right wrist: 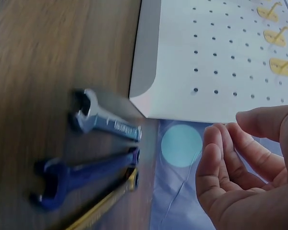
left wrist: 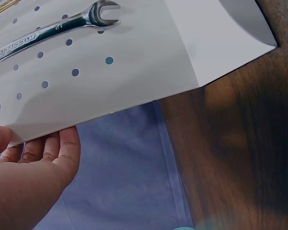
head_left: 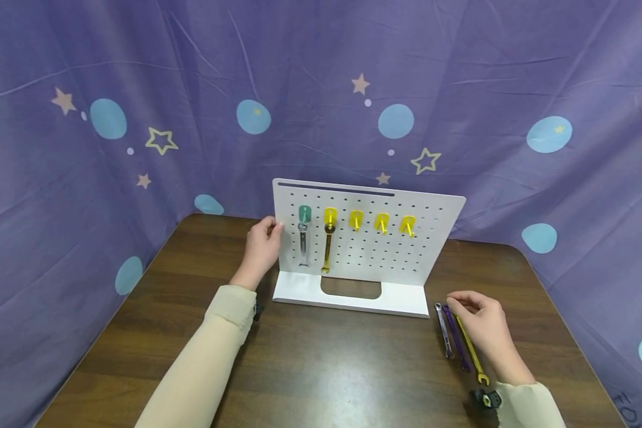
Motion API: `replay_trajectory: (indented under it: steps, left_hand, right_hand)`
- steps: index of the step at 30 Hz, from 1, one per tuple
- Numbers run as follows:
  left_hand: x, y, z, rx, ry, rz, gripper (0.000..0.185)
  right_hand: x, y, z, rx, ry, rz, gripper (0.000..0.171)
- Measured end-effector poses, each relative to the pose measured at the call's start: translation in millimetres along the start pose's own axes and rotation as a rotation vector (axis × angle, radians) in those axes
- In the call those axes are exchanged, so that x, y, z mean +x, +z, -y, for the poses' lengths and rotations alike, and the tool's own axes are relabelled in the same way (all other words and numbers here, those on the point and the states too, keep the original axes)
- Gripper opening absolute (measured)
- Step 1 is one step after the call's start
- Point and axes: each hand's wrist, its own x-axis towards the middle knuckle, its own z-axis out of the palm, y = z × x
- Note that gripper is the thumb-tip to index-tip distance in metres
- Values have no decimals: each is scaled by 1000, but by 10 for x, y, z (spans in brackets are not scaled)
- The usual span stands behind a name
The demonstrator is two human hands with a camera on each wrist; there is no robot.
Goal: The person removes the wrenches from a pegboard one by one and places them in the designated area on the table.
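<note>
My left hand [head_left: 261, 246] pinches the left edge of a white pegboard [head_left: 374, 252], thumb on its face and fingers behind, as the left wrist view shows. A silver wrench [head_left: 303, 246] hangs from the green hook [head_left: 305, 213], and a gold wrench [head_left: 327, 252] from the yellow hook beside it. On the table to the right lie a small silver wrench [head_left: 444, 333], a purple wrench [head_left: 456, 339] and a gold wrench [head_left: 472, 351]. Just above their far ends hovers my right hand [head_left: 484, 324], fingers loosely bent, with nothing visible between thumb and fingertips [right wrist: 216, 139].
Three more yellow hooks [head_left: 382, 223] stick out of the pegboard, with nothing on them. Its white base [head_left: 299, 289] stands on a brown wooden table [head_left: 321, 362]. Behind hangs a purple curtain [head_left: 321, 89] with stars and blue dots.
</note>
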Motion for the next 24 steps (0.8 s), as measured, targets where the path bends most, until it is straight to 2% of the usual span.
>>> replay_trajectory:
  steps: [7, 24]
  left_hand:
    - [-4, 0, -5, 3, 2, -4, 21]
    - [-1, 2, 16, 6, -2, 7, 21]
  right_hand:
    - [42, 94, 61, 48, -29, 11, 19]
    - [95, 251, 199, 53, -116, 31, 13]
